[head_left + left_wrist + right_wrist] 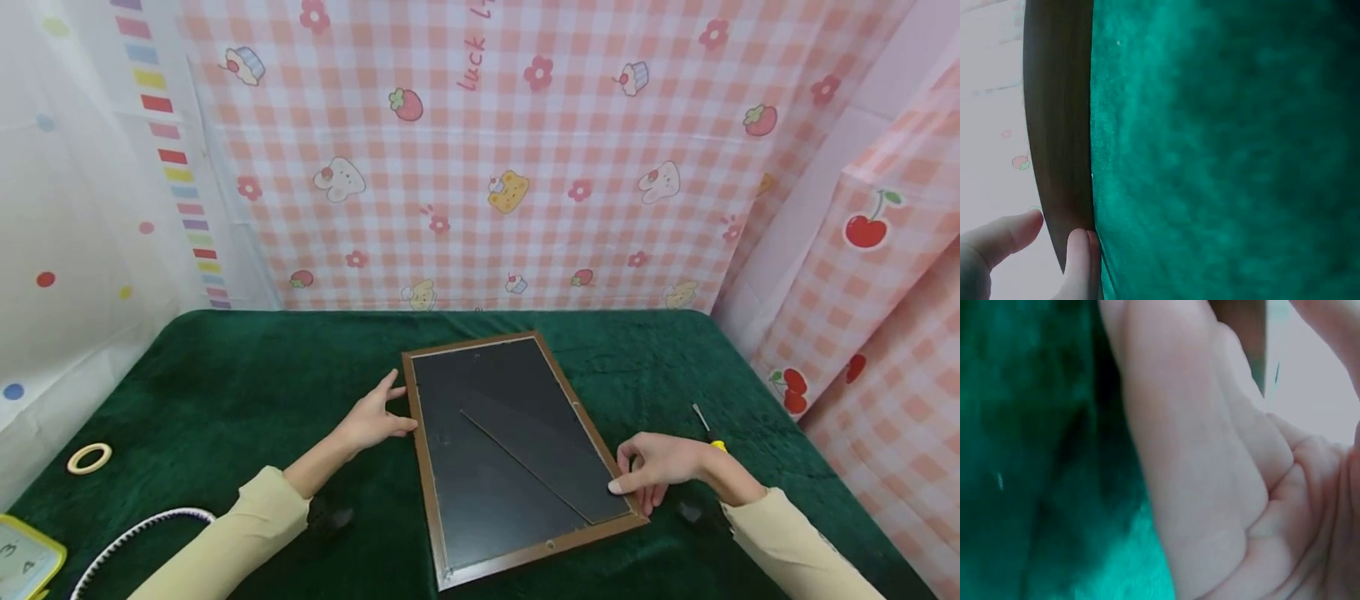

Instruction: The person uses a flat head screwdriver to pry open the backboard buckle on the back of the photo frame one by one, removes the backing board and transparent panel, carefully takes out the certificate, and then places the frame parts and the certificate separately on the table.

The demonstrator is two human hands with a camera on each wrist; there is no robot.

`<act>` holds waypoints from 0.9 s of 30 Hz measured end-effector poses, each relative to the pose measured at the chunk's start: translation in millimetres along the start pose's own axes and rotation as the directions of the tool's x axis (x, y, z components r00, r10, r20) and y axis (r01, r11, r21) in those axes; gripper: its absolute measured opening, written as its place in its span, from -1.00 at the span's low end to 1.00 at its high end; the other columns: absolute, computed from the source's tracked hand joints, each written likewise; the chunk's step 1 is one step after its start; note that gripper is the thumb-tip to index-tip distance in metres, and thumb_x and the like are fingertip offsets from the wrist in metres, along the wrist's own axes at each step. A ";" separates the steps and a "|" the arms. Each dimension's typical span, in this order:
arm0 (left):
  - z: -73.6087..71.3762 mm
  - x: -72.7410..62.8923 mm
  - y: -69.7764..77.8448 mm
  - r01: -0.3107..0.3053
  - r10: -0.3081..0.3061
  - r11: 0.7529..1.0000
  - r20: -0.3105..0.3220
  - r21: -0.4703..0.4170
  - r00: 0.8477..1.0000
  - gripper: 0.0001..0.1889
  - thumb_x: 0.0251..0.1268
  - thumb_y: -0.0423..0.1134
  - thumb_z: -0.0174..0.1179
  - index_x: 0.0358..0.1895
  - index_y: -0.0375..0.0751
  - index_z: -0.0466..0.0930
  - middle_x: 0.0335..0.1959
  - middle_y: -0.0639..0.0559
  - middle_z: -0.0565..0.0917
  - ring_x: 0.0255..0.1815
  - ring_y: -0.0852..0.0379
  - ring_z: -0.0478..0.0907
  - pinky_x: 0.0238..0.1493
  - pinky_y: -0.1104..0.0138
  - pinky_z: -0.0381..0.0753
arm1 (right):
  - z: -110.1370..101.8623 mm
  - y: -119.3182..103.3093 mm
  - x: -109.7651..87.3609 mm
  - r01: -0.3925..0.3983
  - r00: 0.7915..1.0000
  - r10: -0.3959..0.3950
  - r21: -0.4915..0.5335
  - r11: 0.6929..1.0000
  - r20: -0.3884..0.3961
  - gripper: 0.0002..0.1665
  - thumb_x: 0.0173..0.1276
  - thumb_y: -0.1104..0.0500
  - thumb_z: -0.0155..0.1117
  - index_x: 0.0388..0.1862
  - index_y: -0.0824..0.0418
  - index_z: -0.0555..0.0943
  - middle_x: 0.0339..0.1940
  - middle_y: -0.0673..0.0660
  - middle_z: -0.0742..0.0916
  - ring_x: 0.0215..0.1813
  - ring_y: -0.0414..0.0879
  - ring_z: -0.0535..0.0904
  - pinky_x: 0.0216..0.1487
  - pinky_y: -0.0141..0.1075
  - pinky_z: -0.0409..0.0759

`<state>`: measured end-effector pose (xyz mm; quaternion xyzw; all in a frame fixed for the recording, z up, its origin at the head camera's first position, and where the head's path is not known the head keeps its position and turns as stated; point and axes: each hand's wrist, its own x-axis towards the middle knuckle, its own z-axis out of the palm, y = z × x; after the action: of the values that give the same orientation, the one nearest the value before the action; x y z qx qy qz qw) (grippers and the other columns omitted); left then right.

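A brown picture frame (pixel 422 467) with a dark, glossy panel (pixel 502 442) lies at a slant between both hands in the head view. A thin tan line crosses the panel diagonally; I cannot tell whether it is a cord or a seam. At the left edge the left hand (pixel 371 421) holds the frame, its thumb and fingers on either side of the brown side (pixel 1060 125) in the left wrist view. The right hand (pixel 663 462) grips the lower right edge, thumb over the panel and fingers beyond the rim. Fingers (pixel 1172 444) fill much of the right wrist view.
Dark green cloth (pixel 300 358) covers the table. A screwdriver (pixel 702 419) lies beyond the right wrist, partly hidden. At the left are a pale ring (pixel 89 458), a striped hoop-like band (pixel 135 531) and a yellow-edged board (pixel 30 554). Patterned curtains (pixel 480 167) hang behind.
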<state>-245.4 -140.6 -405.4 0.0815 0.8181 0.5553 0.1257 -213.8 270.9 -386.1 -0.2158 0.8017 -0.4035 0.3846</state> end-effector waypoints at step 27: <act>9.9 0.8 -0.1 -0.080 0.077 0.986 0.027 0.144 0.997 -0.17 0.02 -0.36 0.26 0.34 -0.31 -0.05 0.26 -0.32 0.12 0.08 -0.20 0.31 -0.37 0.25 0.55 | 0.4 4.8 -11.2 0.049 0.961 -0.102 -0.204 0.978 -0.258 -0.69 0.26 0.02 0.13 -0.29 0.28 0.48 -0.62 0.13 0.61 -0.58 0.01 0.56 -0.55 -0.21 0.52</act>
<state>-243.2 -131.6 -409.0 0.1286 0.8509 0.4982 0.1062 -206.8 280.9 -385.1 -0.2267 0.8731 -0.3626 0.2340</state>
